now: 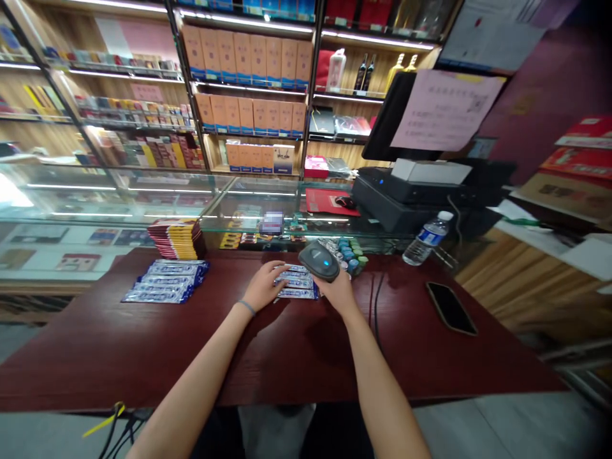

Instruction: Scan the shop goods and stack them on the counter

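My right hand [340, 294] is wrapped round a dark barcode scanner [319, 260], its blue light showing on top. The scanner's head is above the right part of a row of blue-and-white packets [297, 285] on the dark red table. At the left end of this row lies my left hand [266, 287], fingers stretched out over the packets and touching them. Part of the row is hidden by the scanner and both hands. Several similar blue packets [165, 282] lie fanned farther left. Behind those stands a stack of red-and-yellow packs [176, 238].
Small blue and green cylinders [352, 255] cluster behind the scanner. A water bottle [427, 239] and a phone [452, 308] are at the right, with a black cable [377, 306] nearer. A glass counter [229, 191] and monitor [389, 118] stand behind the table [296, 357].
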